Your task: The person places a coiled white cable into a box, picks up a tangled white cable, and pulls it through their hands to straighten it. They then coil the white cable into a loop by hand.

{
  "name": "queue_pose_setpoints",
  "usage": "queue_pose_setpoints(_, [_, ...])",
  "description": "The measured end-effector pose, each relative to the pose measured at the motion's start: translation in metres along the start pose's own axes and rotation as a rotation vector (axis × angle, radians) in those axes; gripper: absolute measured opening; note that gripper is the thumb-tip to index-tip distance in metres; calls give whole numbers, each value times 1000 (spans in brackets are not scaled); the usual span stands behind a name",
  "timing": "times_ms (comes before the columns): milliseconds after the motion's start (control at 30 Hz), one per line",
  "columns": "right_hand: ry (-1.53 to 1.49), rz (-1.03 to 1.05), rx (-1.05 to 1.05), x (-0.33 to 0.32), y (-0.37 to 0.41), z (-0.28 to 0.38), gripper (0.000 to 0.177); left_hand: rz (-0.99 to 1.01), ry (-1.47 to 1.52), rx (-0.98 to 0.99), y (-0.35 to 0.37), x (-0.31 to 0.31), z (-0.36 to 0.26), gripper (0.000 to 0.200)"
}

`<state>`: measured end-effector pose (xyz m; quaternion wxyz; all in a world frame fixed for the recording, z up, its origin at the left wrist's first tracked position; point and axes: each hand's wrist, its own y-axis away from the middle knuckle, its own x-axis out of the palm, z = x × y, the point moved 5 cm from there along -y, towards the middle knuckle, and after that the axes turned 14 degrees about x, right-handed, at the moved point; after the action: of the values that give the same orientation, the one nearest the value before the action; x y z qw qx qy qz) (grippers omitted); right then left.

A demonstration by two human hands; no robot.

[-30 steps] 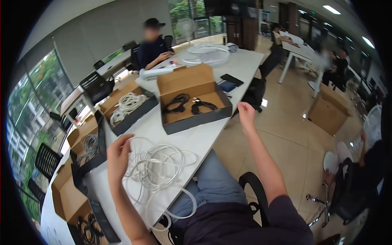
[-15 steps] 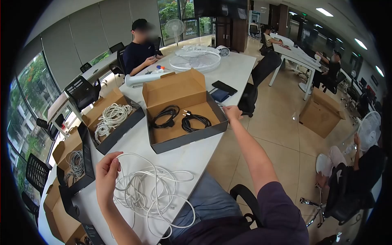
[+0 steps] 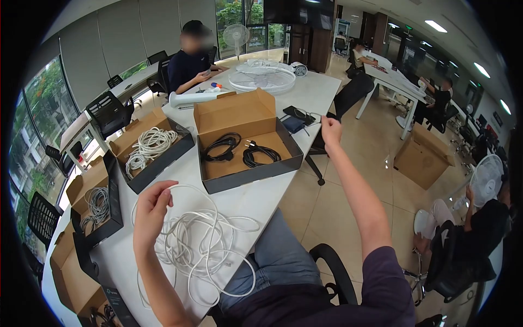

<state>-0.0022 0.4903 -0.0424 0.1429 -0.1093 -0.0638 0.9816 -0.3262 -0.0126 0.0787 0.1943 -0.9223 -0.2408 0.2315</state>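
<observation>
The left hand point(image 3: 152, 212) is raised above the near part of the white surface point(image 3: 248, 197), its grip pinching a loop of white cable point(image 3: 199, 240) between thumb and fingers. Most of that cable lies below and to the right in a loose tangle, with some loops drooping past the surface's edge toward the person's lap. The right hand point(image 3: 331, 132) is extended forward just beyond the opposite edge, its grip closed on one end of a pair of thin-framed glasses point(image 3: 308, 114), which hang over a flat black item point(image 3: 291, 110) and a dark blue item point(image 3: 293, 124).

Between the two hands, farther forward, an open box point(image 3: 248, 178) with dark outer walls holds two coiled black cables point(image 3: 260, 159), one showing a plug; no lettering can be made out on its front. To its left, a second box point(image 3: 166, 164) holds a bundle of white cables point(image 3: 152, 143), and a third box point(image 3: 106, 230) holds grey cable point(image 3: 97, 207). A fourth box point(image 3: 120, 308), at the lower left, bears a small pale marking point(image 3: 113, 293) on its dark panel, too small to read. Across the surface, a person point(image 3: 185, 68) sits near a white fan guard point(image 3: 261, 79).
</observation>
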Motion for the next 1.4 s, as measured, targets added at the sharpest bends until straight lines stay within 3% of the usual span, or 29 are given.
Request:
queue_pose_setpoints(100, [-10,-181,-355,-45,44,71,34,-7,10,59,1,8,-6,20])
queue_pose_setpoints(200, [-75,-103,-479,-73,85,123,31,6,19,170,4,20,-10,19])
queue_pose_setpoints(267, [-153,21,-554,-84,125,156,26,18,55,91,9,31,-24,20])
queue_pose_setpoints(367, [-190,183,-679,-96,196,194,22,-51,-44,201,14,40,-38,35])
queue_pose_setpoints(433, [-199,322,-643,-100,244,209,23,-167,-243,331,19,46,-56,47])
queue_pose_setpoints(533, [-212,522,-535,-99,298,219,23,-312,-502,688,30,55,-79,64])
queue_pose_setpoints(667, [-149,859,-135,-102,346,227,24,-419,-685,799,38,52,-77,45])
queue_pose_setpoints(700, [-61,898,-95,-102,351,227,26,-503,-700,842,38,48,-81,28])
queue_pose_setpoints(800, [65,1109,-18,-102,350,215,29,-542,-439,914,37,35,-80,23])
queue_pose_setpoints(933, [124,1401,115,-118,358,220,31,-248,-145,770,37,26,-93,16])
queue_pose_setpoints(1000, [137,1481,153,-130,362,227,32,-213,-55,758,42,24,-103,14])
queue_pose_setpoints(1100, [144,1539,163,-149,375,244,32,-217,85,684,54,22,-120,14])
queue_pose_setpoints(1233, [158,1545,33,-173,400,277,38,-243,29,788,81,4,-152,17])
queue_pose_setpoints(1267, [89,1523,61,-184,404,278,29,-292,16,834,89,1,-159,18])
queue_pose_setpoints(1400, [189,1697,-91,-184,417,282,31,-331,-10,957,124,-12,-166,31])
